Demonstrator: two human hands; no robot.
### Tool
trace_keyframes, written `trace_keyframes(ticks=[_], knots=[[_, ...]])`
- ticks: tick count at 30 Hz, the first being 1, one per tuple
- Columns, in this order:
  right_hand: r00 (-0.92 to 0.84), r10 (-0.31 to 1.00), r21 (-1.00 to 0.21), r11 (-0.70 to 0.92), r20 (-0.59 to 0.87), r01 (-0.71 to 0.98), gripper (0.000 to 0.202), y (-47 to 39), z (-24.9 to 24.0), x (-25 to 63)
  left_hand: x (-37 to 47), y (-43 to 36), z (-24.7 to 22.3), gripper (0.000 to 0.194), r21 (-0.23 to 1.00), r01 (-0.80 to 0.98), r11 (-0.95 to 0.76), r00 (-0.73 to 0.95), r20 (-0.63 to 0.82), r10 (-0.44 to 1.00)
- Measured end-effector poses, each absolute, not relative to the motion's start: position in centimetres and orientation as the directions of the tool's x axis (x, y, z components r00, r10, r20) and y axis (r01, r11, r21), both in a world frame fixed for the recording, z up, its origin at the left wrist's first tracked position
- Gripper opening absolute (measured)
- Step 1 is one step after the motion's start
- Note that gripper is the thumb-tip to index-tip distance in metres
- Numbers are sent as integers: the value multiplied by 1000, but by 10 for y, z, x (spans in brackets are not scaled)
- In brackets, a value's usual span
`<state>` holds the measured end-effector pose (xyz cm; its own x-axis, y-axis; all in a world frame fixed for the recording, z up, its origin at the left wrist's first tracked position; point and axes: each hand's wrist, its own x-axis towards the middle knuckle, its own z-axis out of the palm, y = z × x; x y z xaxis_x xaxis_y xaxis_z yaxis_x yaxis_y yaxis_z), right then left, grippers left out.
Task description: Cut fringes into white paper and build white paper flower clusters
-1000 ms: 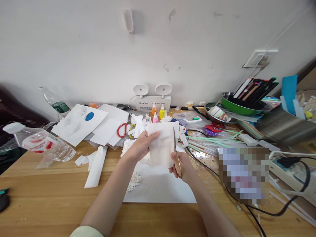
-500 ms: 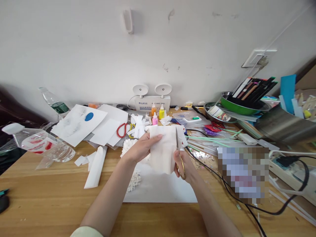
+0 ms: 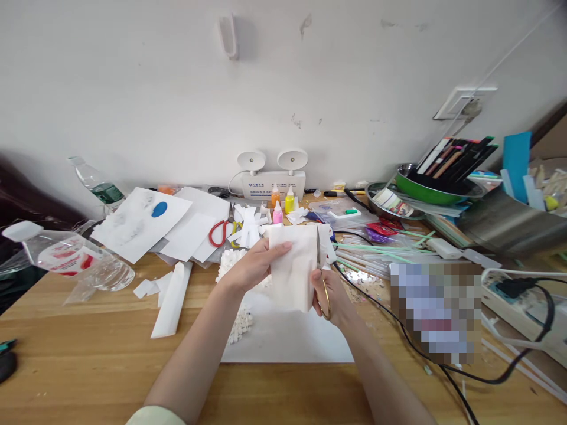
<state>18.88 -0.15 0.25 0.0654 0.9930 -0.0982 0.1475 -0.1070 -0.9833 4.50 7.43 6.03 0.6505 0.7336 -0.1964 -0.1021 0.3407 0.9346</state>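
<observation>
My left hand [image 3: 253,267] pinches the left side of a white folded sheet [image 3: 292,277], thin and slightly wrinkled, thumb on top. My right hand [image 3: 331,295] is closed around the gold handles of a pair of scissors [image 3: 326,298]. Their blades point away from me and lie along the sheet's right edge; whether they are cutting cannot be made out. Beneath the sheet, a larger white paper [image 3: 292,345] lies flat on the wooden table [image 3: 88,366]. Small white pieces [image 3: 240,326] are heaped beside my left wrist, partly hidden by the arm.
Red-handled scissors [image 3: 218,233] and small paint bottles [image 3: 277,214] stand beyond my hands. Paper sheets [image 3: 195,218] and a water bottle [image 3: 84,257] are on the left. Black cables [image 3: 385,310], straws [image 3: 372,252] and a green bowl [image 3: 425,186] of markers occupy the right.
The sheet and the scissors have shifted very slightly, and the sheet's right edge looks a little straighter along the blades. Both hands keep their grips.
</observation>
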Motion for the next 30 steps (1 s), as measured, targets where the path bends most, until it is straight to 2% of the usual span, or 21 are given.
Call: trace_keyframes(ticks=[16, 27, 30], knots=[[87, 990, -991, -113, -106, 71, 62, 1, -10, 192, 44, 75, 61, 36, 935, -100, 341, 638, -203, 743], [78, 993, -987, -101, -92, 123, 65, 1, -10, 193, 44, 75, 63, 31, 926, -104, 363, 641, -217, 736], [59, 994, -986, -101, -94, 135, 67, 1, -10, 194, 45, 77, 64, 31, 920, -108, 377, 597, -243, 765]])
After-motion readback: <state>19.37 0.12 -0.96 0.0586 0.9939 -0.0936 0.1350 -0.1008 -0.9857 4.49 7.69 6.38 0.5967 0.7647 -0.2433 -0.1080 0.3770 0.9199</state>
